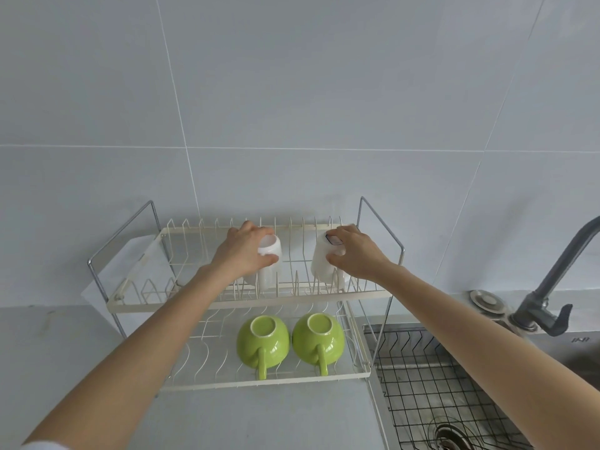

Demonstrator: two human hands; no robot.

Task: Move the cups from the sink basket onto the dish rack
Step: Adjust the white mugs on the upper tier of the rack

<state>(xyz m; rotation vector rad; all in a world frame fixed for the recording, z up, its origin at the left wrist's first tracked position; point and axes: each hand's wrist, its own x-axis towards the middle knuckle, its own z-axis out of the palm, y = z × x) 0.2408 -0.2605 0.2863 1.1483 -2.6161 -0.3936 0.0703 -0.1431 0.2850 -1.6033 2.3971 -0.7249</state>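
A cream two-tier dish rack (246, 303) stands against the tiled wall. On its upper tier my left hand (242, 251) grips a white cup (268, 271) held upside down among the prongs. My right hand (352, 251) grips a second white cup (323, 264), also inverted, further right on the same tier. Two green cups (263, 341) (318, 337) rest upside down on the lower tier, handles pointing toward me. The black wire sink basket (431, 381) at the lower right shows no cups.
A steel sink (581, 352) with a drain (449, 436) lies under the basket. A dark grey faucet (548, 287) rises at the right, beside a round metal cap (487, 300). Grey countertop (65, 345) extends left of the rack.
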